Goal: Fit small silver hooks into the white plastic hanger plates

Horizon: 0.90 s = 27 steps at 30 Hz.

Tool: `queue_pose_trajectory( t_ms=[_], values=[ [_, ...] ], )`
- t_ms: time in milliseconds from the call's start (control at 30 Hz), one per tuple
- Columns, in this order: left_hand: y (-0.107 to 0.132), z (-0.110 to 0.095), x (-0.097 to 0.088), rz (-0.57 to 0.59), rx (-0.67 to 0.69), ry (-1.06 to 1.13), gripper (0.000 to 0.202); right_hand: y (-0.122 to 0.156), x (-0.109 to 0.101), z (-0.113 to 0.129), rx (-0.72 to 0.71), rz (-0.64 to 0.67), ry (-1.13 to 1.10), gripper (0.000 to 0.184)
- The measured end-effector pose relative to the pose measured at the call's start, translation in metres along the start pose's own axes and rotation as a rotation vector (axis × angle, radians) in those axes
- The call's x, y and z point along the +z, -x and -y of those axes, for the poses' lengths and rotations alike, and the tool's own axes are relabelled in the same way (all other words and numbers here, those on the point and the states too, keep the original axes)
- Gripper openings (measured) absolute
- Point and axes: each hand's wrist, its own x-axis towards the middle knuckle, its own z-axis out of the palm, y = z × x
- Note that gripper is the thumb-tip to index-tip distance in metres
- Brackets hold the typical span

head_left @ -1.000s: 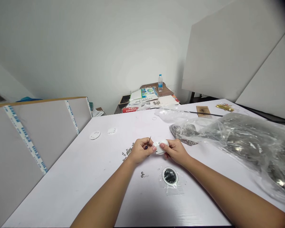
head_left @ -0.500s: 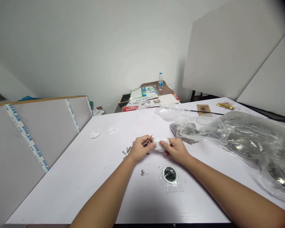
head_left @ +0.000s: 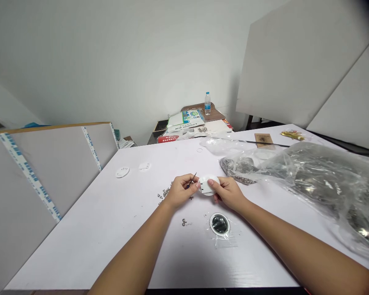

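Note:
My right hand (head_left: 229, 191) grips a white round plastic piece (head_left: 205, 185), thumb on its upper face and fingers beneath. Small dark slots show near the left edge of that piece. My left hand (head_left: 181, 191) is closed on a thin dark pointed tool with a blue part (head_left: 192, 180), whose tip sticks up past the fingers; its exact kind is unclear. Left fingertips also touch the edge of the white piece. Small metal parts (head_left: 164, 193) lie scattered beside my left hand. A round black piece with a white rim (head_left: 219, 224) rests on clear plastic below my hands.
Two white pieces, one round (head_left: 122, 172) and one squarish (head_left: 144, 166), lie at left on the white table (head_left: 110, 229). Large clear bags of metal parts (head_left: 320, 180) cover the right side. A brown packet (head_left: 263, 140) and a water bottle (head_left: 207, 103) are farther back.
The white piece has been turned slightly, so more of its face and its dark slots show. The pointed tool stays in my left hand, and the view has shifted a little.

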Motion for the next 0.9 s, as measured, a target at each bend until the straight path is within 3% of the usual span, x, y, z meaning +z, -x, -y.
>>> queue_pose_trajectory(
  t_ms=[200,400,567,700,900],
  values=[
    [0.0001,0.0013,-0.0022,-0.008,0.024,-0.100,0.029,0.0000,-0.0023,-0.0029,-0.047,-0.019,0.087,0.050],
    [0.0009,0.0013,-0.0013,0.022,0.003,-0.095,0.030,0.0000,-0.0015,-0.0043,-0.075,-0.013,0.116,0.050],
    [0.0012,0.0009,0.0016,-0.028,-0.025,-0.055,0.031,-0.0002,-0.0014,-0.0036,-0.128,-0.020,0.242,0.051],
    [0.0014,0.0011,0.0009,-0.060,-0.018,-0.074,0.032,0.0015,-0.0021,0.0000,-0.205,-0.030,0.375,0.047],
    [-0.0004,-0.0029,-0.0032,-0.049,-0.014,-0.105,0.033,0.0013,-0.0004,0.0046,-0.254,-0.034,0.389,0.033]
  ],
)
